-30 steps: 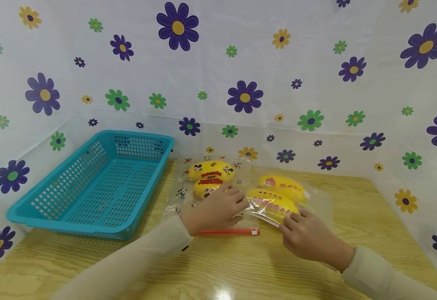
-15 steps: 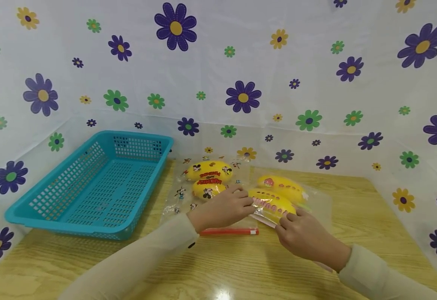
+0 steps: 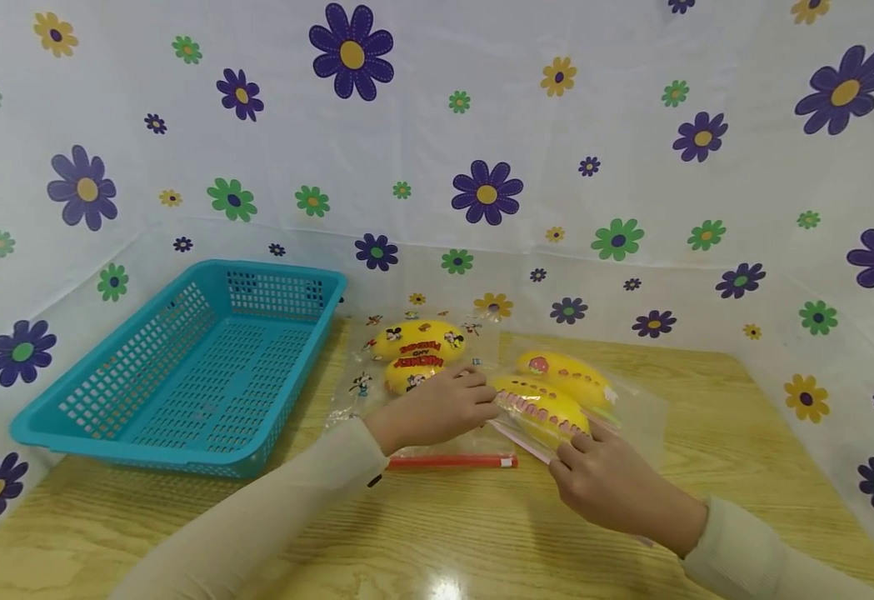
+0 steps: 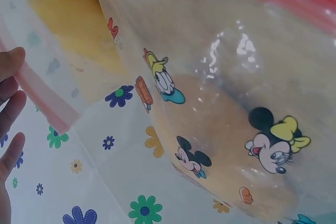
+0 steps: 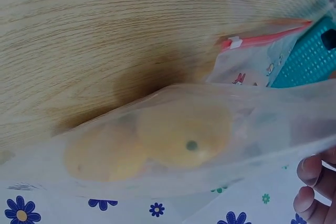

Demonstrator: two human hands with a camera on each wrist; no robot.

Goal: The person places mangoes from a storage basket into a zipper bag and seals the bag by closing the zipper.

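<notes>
Two yellow oval, mango-like fruits lie inside a clear zip bag with pink print, right of centre in the head view. Its pale pink zip strip runs along the near edge. My left hand pinches the strip near its left end, reaching over the other bag. My right hand grips the same edge farther right, fingers curled on the plastic. Beneath my left arm lies a cartoon-printed zip bag with a red slider strip; it holds two more yellow fruits, partly hidden by the hand.
A turquoise perforated basket stands on the left with nothing in it. The wooden table carries everything. A white flower-printed cloth hangs behind and at both sides.
My left hand shifted right, then back left. My right hand moved slightly left. The pink-printed bag's near edge dips and flattens a little, still held by both hands.
</notes>
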